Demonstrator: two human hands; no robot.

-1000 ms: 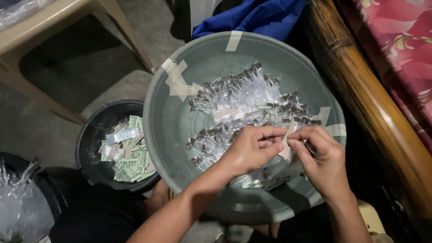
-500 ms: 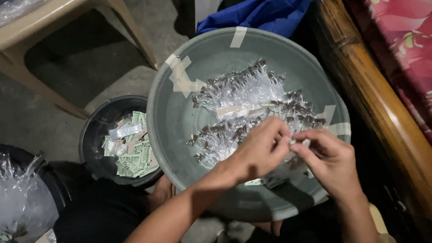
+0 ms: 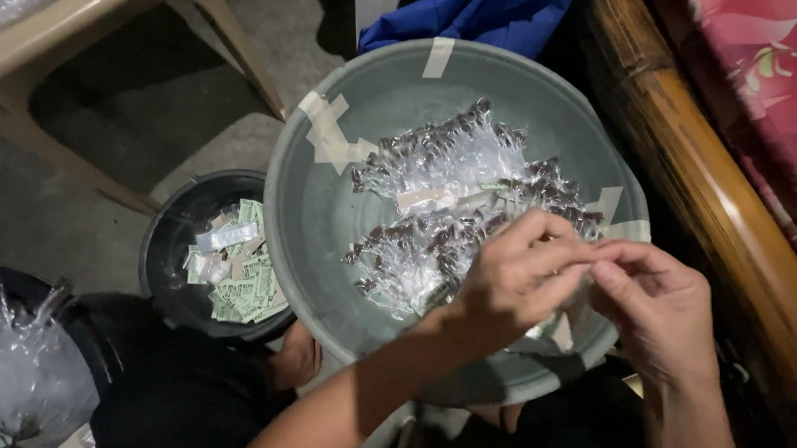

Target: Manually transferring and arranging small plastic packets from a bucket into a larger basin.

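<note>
A large grey-green plastic basin (image 3: 326, 228), patched with strips of tape, rests on my lap. In it lies a heap of small clear plastic packets (image 3: 442, 194) with dark contents. Over the basin's near right side, my left hand (image 3: 511, 282) and my right hand (image 3: 662, 306) meet fingertip to fingertip. They pinch something small between them; the fingers hide it, so I cannot tell what it is.
A small black tub (image 3: 178, 263) with green and white paper slips sits left of the basin. Clear plastic bags (image 3: 20, 380) lie at lower left. A beige plastic chair (image 3: 70, 32), blue cloth (image 3: 487, 6), a wooden rail (image 3: 716, 207) and red floral fabric (image 3: 771, 50) surround me.
My hands have shifted slightly to the right over the basin and stay pinched together. The view has moved a little.
</note>
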